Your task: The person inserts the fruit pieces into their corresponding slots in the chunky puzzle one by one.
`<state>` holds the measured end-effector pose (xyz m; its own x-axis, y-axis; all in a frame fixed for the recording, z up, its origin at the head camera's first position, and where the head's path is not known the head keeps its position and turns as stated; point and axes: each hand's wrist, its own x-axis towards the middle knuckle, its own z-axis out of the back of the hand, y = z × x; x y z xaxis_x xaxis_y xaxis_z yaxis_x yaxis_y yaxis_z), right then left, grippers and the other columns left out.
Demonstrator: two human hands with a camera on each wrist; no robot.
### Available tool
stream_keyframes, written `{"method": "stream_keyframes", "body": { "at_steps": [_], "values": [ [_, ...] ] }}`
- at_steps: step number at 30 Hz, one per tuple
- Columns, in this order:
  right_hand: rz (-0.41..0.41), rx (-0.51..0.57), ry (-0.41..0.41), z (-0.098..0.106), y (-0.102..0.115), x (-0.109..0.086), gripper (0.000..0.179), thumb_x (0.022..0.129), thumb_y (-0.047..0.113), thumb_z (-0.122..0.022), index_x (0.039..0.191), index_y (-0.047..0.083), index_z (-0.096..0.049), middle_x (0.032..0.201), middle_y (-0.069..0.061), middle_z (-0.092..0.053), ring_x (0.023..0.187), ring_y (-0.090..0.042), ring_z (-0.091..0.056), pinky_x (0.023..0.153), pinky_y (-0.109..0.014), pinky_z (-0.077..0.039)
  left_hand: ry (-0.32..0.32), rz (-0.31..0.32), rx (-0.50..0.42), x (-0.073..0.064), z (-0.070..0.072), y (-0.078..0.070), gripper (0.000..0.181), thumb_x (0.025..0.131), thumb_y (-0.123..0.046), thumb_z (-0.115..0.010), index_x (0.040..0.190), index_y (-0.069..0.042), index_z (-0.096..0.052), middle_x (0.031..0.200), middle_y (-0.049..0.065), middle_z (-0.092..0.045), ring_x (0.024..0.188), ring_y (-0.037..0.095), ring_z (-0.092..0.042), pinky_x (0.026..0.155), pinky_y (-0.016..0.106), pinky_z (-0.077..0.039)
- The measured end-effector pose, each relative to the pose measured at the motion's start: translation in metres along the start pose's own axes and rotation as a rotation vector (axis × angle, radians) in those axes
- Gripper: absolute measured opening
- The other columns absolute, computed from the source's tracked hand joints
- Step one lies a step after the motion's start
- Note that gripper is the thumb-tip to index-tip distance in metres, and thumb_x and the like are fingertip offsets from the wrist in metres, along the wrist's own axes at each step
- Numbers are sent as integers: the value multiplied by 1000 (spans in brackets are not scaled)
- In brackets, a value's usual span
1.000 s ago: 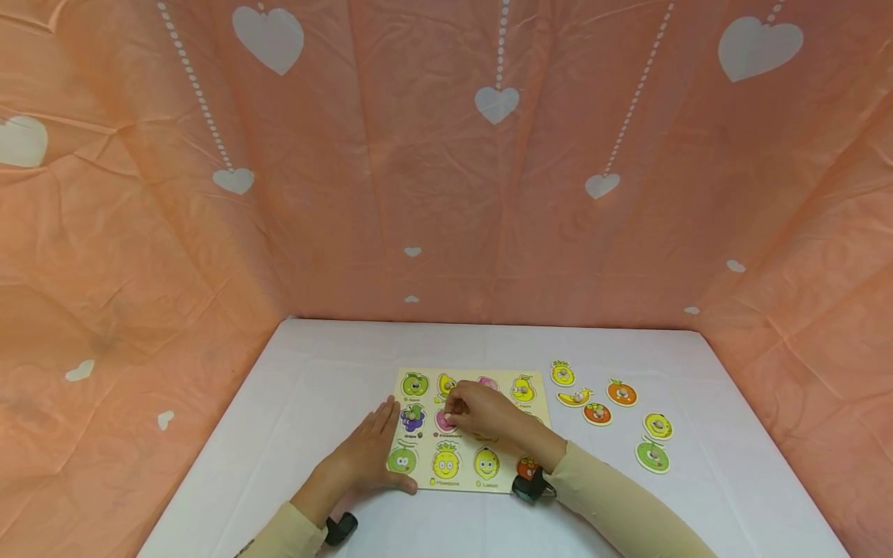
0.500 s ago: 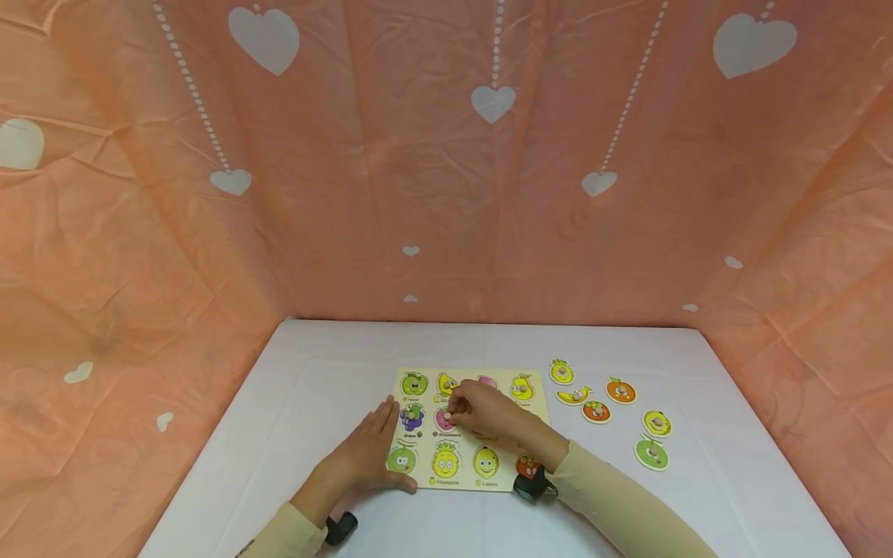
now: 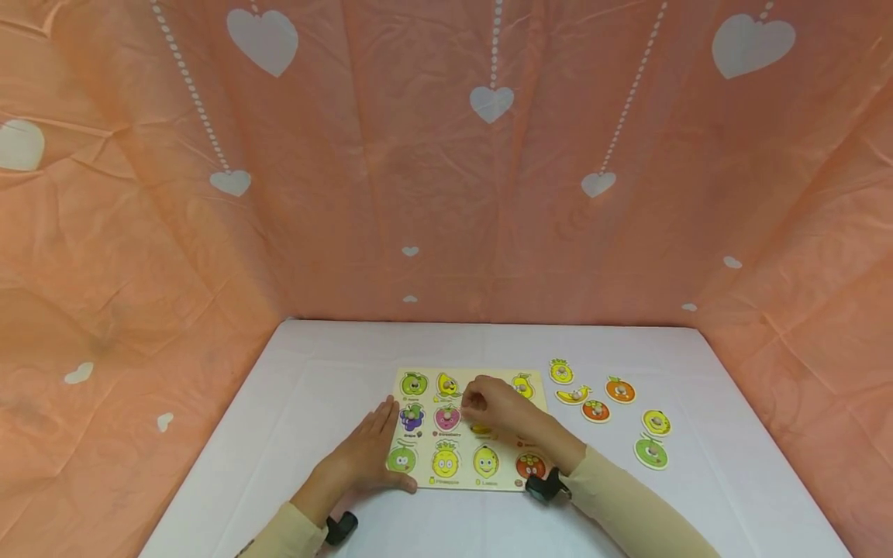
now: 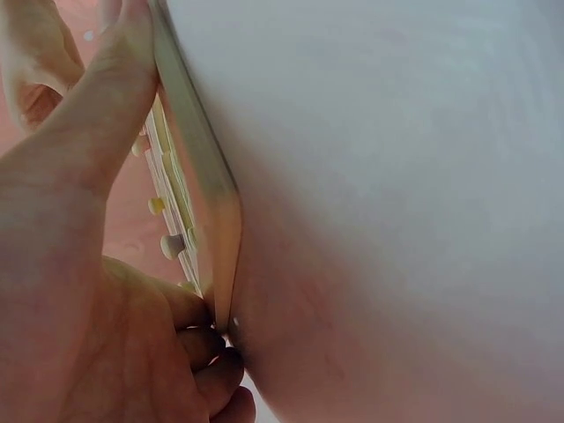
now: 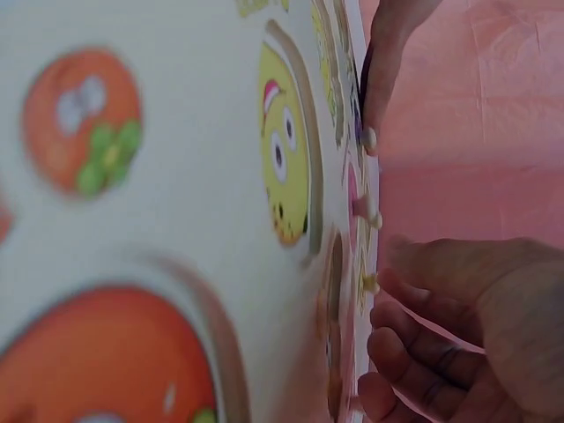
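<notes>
the banana piece (image 3: 572, 397), lengthwise roughly nine-to-three, lies at three o'clock from the nearer right hand (image 3: 501, 406), loosely curled, empty; the left hand (image 3: 367, 453), spread, touches the board (image 3: 465, 470) at nine o'clock.

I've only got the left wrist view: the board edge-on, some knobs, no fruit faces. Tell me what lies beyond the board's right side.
Observer: In the head view, six loose fruit pieces lie on the white table, to the right of the board.
Operator: Now name the two leftmost fruits in the middle row.
Observer: The grape is leftmost, with the strawberry beside it.
Operator: Report whether the right fingers have a piece.
Observer: It looks like none: the right wrist view shows no piece between the thumb and fingers of the right hand.
</notes>
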<state>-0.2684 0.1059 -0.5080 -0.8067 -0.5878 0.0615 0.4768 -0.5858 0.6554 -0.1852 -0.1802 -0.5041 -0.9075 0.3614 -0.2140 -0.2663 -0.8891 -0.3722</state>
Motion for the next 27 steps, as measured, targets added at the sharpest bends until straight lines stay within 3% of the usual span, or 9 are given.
{"method": "stream_keyframes", "body": {
  "at_steps": [7,16,27],
  "values": [
    [16,-15,-40,8,-9,-6,7,100,14,-78,96,14,-72,90,7,-62,82,-9,-55,73,-25,-51,-5,1,-4,1,-1,2,143,69,-64,-95,165,12,-21,175,30,-16,164,42,-19,133,53,-22],
    [-43,-20,-86,20,-14,-22,9,99,18,-80,96,16,-72,86,6,-57,80,-10,-52,70,-24,-48,-2,0,-22,1,-1,1,144,69,-63,-96,165,12,-19,175,30,-14,164,43,-18,134,53,-21],
    [-50,-20,-178,35,-28,-39,9,97,15,-81,99,12,-74,88,5,-59,82,-14,-55,71,-25,-51,-8,-12,-3,2,-2,2,143,70,-63,-95,165,13,-20,175,31,-15,164,42,-19,134,53,-21]
  ]
}}
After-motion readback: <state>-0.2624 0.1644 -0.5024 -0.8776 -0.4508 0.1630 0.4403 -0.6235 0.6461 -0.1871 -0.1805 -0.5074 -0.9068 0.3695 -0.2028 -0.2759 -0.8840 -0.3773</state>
